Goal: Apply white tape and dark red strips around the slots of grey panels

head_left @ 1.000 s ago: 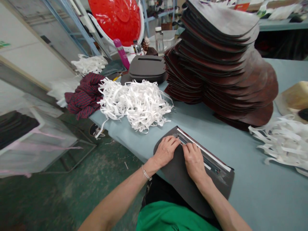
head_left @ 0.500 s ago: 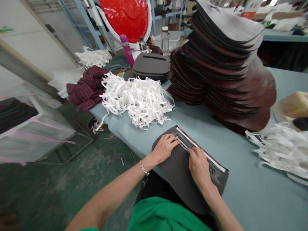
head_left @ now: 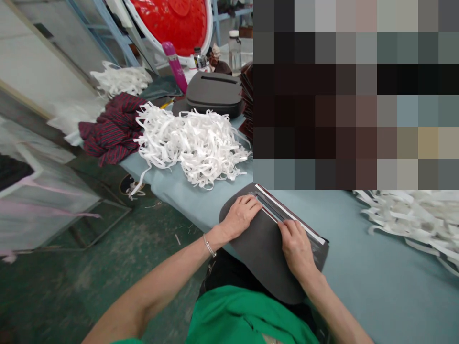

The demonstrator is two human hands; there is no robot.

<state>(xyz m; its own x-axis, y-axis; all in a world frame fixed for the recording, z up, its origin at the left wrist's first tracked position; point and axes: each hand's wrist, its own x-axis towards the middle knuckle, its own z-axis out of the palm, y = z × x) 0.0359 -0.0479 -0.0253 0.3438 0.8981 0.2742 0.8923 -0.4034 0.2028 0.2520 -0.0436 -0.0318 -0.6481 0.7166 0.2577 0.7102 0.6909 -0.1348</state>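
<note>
A dark grey, rounded flat panel (head_left: 260, 248) lies at the table's near edge, partly over my lap. Along its straight side runs a white strip (head_left: 301, 223), beside a long narrow slot (head_left: 269, 206). My left hand (head_left: 239, 216) rests on the panel at the slot's far end, fingers stretched out and their tips by the slot's edge. Farther along the same edge, my right hand (head_left: 297, 246) pinches the panel's slot edge between thumb and fingers. What lies under the fingertips is hidden.
A heap of white strips (head_left: 211, 148) lies beyond the panel, with striped cloth (head_left: 111, 129) left of it. Behind stand a dark grey moulded piece (head_left: 215, 93), a pink bottle (head_left: 174, 67) and a clear bottle (head_left: 234, 52). More white strips (head_left: 412, 217) lie right. Pixelation covers the upper right.
The view has shifted slightly, and the upper right is now pixelated. Both hands keep nearly the same places on the panel.
</note>
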